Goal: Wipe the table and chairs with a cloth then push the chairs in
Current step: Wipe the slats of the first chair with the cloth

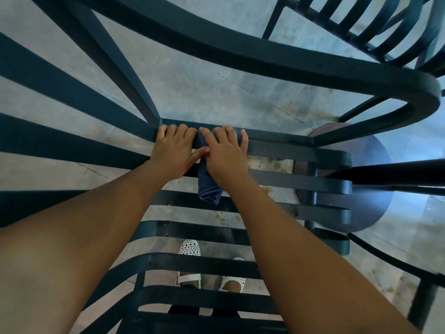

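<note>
We hold the chair's front slat (277, 138) with both hands. Our left hand (172, 153) grips it bare. Our right hand (225, 153) presses the cloth (208, 186) around it. The slat runs sideways, right hand nearer its unwiped end.

Both bare arms reach straight forward and down, nearly parallel, wrists close together. Left hand (172, 153) lies palm down, fingers curled over the far edge of a chair slat (284, 138), thumb poking toward the other hand. Right hand (225, 153) sits just beside it, touching, fingers curled over the same edge, pressing a blue cloth (208, 186) underneath.
</note>
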A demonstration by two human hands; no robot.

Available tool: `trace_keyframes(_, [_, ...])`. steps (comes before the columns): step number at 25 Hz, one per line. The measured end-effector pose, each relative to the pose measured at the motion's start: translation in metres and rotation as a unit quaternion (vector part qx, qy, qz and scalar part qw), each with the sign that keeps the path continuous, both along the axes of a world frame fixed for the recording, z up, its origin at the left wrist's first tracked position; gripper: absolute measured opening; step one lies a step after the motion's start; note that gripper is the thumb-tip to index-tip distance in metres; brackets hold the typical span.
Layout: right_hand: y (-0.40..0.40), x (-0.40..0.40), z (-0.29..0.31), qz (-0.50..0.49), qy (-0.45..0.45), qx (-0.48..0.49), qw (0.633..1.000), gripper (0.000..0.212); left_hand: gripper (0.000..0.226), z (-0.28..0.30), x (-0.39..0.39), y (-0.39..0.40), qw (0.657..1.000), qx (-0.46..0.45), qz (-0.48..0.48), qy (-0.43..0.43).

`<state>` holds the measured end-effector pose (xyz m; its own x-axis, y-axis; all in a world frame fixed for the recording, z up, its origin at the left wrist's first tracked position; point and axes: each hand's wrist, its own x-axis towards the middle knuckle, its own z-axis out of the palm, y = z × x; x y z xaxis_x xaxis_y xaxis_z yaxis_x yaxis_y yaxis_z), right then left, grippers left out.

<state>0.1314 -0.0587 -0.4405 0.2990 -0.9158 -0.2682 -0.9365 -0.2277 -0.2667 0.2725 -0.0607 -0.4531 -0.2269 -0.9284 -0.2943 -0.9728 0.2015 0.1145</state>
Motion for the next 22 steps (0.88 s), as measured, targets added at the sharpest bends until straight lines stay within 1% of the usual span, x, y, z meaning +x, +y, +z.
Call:
trace_keyframes(3, [0.002,-0.015,0.000,-0.013,-0.019,-0.035,0.999,0.043,0.079,0.002,-0.006,-0.001,0.999,0.015,0.040,-0.013])
trace_keyframes(5, [0.003,-0.025,-0.001,-0.016,-0.005,-0.044,0.999,0.044,0.067,0.003,-0.010,-0.004,0.999,0.020,0.047,-0.018])
trace_keyframes(7, [0.002,-0.029,0.000,-0.018,0.009,-0.028,0.999,0.045,0.059,0.004,-0.014,-0.007,0.999,0.025,0.042,-0.017])
trace_keyframes(9, [0.000,-0.027,0.000,-0.019,0.007,-0.012,1.000,0.046,0.053,0.000,-0.018,-0.010,1.000,0.024,0.015,-0.007])
trace_keyframes(11, [-0.001,-0.027,0.000,-0.012,0.000,-0.008,1.000,0.045,0.052,-0.001,-0.018,-0.013,1.000,0.025,0.002,0.006])
trace_keyframes(13, [0.001,-0.036,0.000,-0.011,-0.003,-0.013,1.000,0.046,0.052,-0.001,-0.019,-0.013,0.999,0.031,0.008,0.016])
trace_keyframes(19, [0.005,-0.087,0.006,-0.064,0.003,-0.037,0.997,0.042,0.053,-0.001,-0.019,-0.015,0.999,0.045,0.012,0.027])
trace_keyframes(22, [0.010,-0.104,0.009,-0.119,0.019,-0.041,0.992,0.042,0.056,-0.002,-0.019,-0.015,0.998,0.044,0.016,0.030])
